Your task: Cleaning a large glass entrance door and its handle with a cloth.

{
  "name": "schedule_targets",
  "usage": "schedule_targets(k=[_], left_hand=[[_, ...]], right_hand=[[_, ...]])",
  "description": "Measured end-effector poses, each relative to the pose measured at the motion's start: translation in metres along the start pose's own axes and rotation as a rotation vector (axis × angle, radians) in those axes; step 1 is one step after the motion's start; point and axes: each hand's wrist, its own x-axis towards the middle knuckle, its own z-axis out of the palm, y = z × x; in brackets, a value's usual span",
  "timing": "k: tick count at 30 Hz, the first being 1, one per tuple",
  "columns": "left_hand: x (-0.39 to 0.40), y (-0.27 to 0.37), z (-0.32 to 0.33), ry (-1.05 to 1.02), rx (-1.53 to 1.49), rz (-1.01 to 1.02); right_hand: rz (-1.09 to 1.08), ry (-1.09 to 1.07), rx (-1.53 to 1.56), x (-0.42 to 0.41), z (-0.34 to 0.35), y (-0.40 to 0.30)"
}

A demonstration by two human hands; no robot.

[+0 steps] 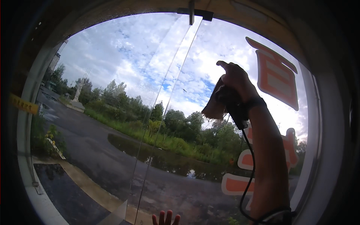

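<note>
My right hand (235,77) is raised high before a glass panel (194,92). It grips a dark cloth (213,105) with a frayed lower edge, which hangs down on its left side; I cannot tell how much of the cloth touches the glass. Under the palm sits a black device (237,114) strapped to the wrist, from which a black cable (253,160) runs down the forearm. Only the fingers of my left hand (166,218) show, at the bottom edge, spread and pointing up with nothing visible in them. Its palm lies out of view.
A vertical seam (157,118) divides the glass panels, with a dark metal clamp (197,14) at its top. Large orange characters with pale borders (277,81) mark the right side. A frame post (25,140) bounds the left. Beyond the glass lie a paved road (92,140), a puddle and trees.
</note>
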Motion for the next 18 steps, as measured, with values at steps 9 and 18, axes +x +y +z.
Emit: schedule_targets(k=[9, 18], left_hand=[[0.001, -0.002, 0.000, 0.014, -0.001, 0.014], [-0.001, 0.000, -0.002, 0.002, -0.020, 0.012]], right_hand=[[0.018, -0.047, 0.002, 0.002, -0.009, -0.006], [0.246, 0.155, 0.057, 0.013, 0.002, 0.022]])
